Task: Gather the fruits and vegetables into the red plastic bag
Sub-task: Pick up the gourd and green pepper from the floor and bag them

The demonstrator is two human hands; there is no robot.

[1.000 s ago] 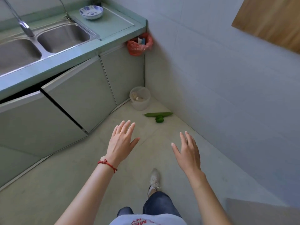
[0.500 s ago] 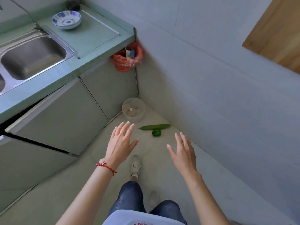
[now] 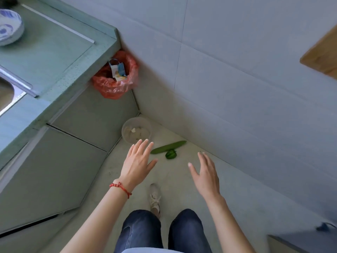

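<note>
A long green cucumber (image 3: pixel 168 147) and a small green pepper (image 3: pixel 171 154) lie together on the floor near the wall. The red plastic bag (image 3: pixel 116 79) hangs at the corner of the counter, with paper scraps inside. My left hand (image 3: pixel 137 161), with a red bracelet on its wrist, is open in the air just left of the cucumber's near end. My right hand (image 3: pixel 205 173) is open too, held to the right of the pepper. Neither hand touches anything.
A pale bucket (image 3: pixel 136 132) with scraps stands in the floor corner below the bag. Grey cabinet doors (image 3: pixel 60 172) run along the left under a green counter (image 3: pixel 47 57) with a blue-patterned bowl (image 3: pixel 9 27). My shoe (image 3: pixel 155 198) is on the floor.
I have stepped closer to the corner: the cucumber, pepper, bucket and red bag now look larger and nearer. Both hands stay open and raised in front of me.
</note>
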